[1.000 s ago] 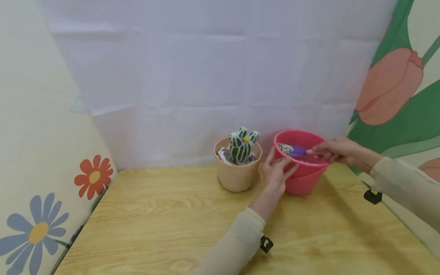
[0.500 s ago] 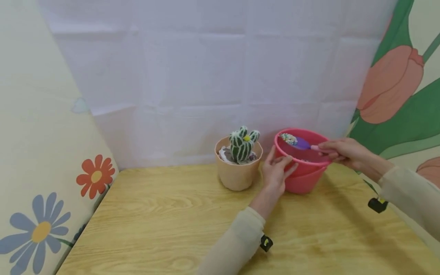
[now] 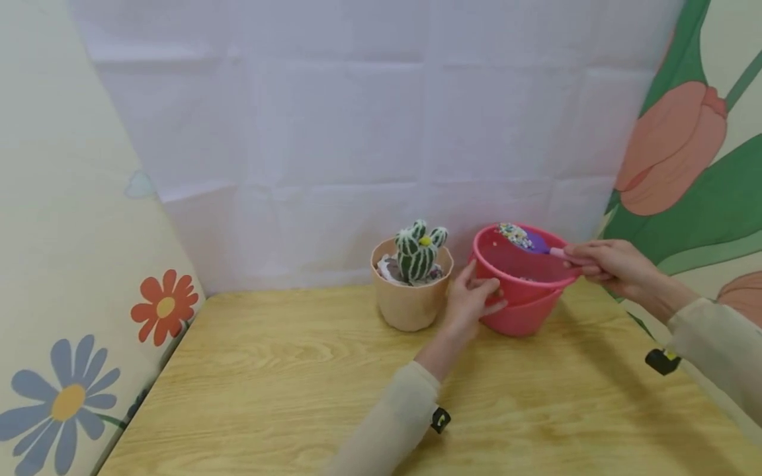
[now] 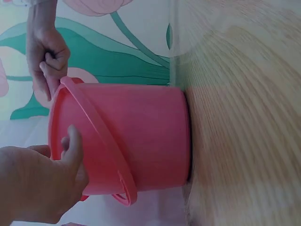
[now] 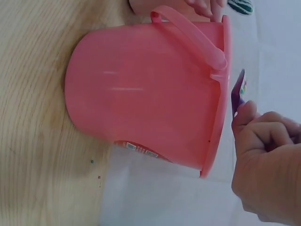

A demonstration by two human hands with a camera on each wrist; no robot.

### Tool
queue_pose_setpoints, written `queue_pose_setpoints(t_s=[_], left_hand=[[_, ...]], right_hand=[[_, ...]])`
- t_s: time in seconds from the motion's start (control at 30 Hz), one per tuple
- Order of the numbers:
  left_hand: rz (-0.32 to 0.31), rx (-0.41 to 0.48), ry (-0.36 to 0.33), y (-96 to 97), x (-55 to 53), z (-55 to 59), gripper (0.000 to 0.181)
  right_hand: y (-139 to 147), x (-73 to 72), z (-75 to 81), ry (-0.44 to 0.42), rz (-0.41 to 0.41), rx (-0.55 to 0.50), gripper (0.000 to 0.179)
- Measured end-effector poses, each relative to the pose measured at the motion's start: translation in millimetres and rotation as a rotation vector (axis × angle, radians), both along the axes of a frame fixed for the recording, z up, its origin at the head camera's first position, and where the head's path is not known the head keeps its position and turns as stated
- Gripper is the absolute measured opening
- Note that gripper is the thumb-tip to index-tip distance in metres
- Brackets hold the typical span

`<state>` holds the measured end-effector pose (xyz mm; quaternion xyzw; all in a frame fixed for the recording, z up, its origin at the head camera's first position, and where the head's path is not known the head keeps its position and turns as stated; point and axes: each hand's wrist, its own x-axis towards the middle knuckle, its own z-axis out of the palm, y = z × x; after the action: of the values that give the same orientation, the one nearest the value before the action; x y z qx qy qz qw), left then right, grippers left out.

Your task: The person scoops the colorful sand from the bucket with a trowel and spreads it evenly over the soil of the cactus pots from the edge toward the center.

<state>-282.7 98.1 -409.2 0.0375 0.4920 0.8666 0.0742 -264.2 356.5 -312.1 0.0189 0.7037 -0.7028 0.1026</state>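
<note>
My right hand grips the pink handle of a small purple toy shovel. Its blade carries a heap of multicoloured pebbles above the mouth of a pink bucket. More small bits lie at the bucket's bottom, mostly hidden by the front wall. At the bucket's left side is my left hand, fingers loosely spread, with fingertips right at the rim. The bucket's handle hangs down across its outside in the left wrist view.
Left of the bucket stands a peach pot holding a green-and-white cactus. Both stand on a wooden table against a white sheet. A couple of tiny loose pebbles lie on the table by the bucket.
My right hand has raised the loaded shovel out of the bucket's interior and shifted it right. My left hand has slid slightly left along the bucket's side.
</note>
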Motion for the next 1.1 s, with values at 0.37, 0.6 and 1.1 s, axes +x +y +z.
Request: queue_pose_setpoints(t_s=[0.37,0.6,1.1], left_hand=[[0.012,-0.504,0.347,-47.0,18.1,5.8,0.049],[0.166,-0.514,0.577,-75.8,30.3,15.1,0.031],[0.563,-0.499,0.677,-133.1,18.1,15.8,0.021]], right_hand=[[1,3.5,4.6,-0.004,-0.003,0.056,0.021],[-9,7.3,9.7,0.013,-0.016,0.100,0.020],[-54,11.3,12.2,0.027,0.000,0.070,0.017]])
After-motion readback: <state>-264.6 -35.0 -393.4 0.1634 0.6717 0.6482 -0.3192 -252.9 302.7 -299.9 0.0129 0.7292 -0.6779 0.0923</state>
